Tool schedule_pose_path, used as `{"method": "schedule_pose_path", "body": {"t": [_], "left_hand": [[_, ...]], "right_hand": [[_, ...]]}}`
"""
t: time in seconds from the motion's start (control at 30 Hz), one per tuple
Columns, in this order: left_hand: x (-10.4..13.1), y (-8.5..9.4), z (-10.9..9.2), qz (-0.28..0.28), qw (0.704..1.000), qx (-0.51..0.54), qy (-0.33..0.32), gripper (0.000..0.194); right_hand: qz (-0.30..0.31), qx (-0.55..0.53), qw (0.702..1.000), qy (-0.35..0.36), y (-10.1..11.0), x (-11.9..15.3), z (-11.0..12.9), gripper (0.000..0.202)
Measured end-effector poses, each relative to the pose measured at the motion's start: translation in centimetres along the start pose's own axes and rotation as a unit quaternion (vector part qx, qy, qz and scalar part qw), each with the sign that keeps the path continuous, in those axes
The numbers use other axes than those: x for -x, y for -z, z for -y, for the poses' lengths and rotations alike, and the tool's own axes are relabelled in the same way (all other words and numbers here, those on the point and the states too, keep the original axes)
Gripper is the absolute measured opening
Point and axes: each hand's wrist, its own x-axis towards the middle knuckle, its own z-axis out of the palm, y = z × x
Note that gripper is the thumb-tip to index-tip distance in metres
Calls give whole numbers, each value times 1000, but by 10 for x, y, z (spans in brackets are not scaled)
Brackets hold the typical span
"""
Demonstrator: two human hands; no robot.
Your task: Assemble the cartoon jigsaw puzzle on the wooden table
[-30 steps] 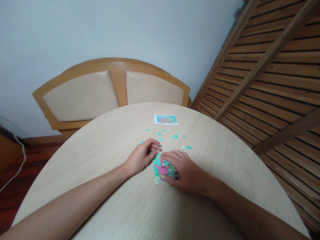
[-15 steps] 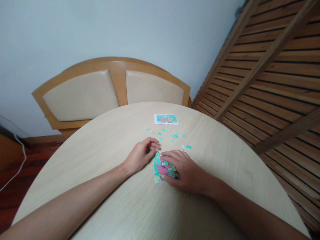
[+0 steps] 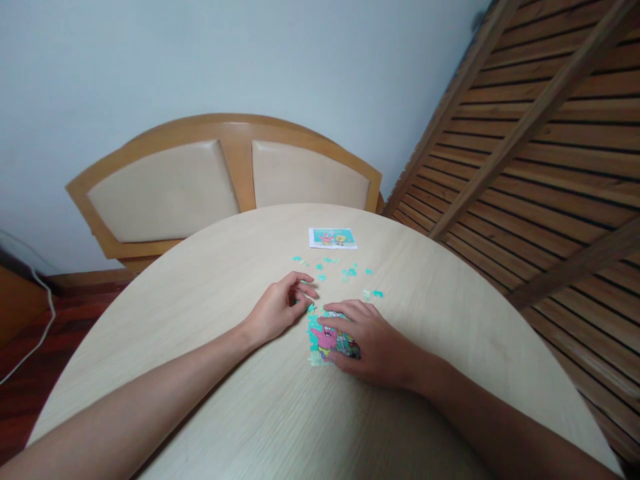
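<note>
A partly assembled jigsaw puzzle (image 3: 315, 340) lies flat near the middle of the table, with a pink cartoon starfish on teal. My right hand (image 3: 367, 340) rests over its right side, fingers spread and thumb on the lower part, hiding much of the picture. At the puzzle's upper left corner, my left hand (image 3: 285, 300) has its thumb tip at a small teal puzzle piece (image 3: 312, 307). The piece seems pinched there; its grip is partly hidden. The left index finger stretches out above it.
Several loose teal puzzle pieces (image 3: 350, 272) are scattered beyond my hands. Behind them lies a reference picture (image 3: 333, 238) on white paper. The round wooden table (image 3: 200, 373) has a padded chair (image 3: 165, 193) at its far side. A slatted wooden screen (image 3: 545, 133) stands at the right.
My left hand has drawn slightly left, and the small teal piece has shifted left with it. My right index finger has moved a little down over the puzzle.
</note>
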Motion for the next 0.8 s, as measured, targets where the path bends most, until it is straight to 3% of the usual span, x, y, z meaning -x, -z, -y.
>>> {"method": "schedule_pose_path", "body": {"t": [0.37, 0.53, 0.8], "left_hand": [[0, 0, -2, 14, 1000, -17, -12, 37], [2, 3, -7, 31, 992, -115, -49, 32], [5, 5, -14, 44, 955, -281, -82, 27]], "right_hand": [[-3, 1, 1000, 1, -1, -1, 0, 46], [-7, 6, 1000, 0, -2, 0, 0, 47], [-7, 21, 1000, -7, -5, 0, 4, 58]]}}
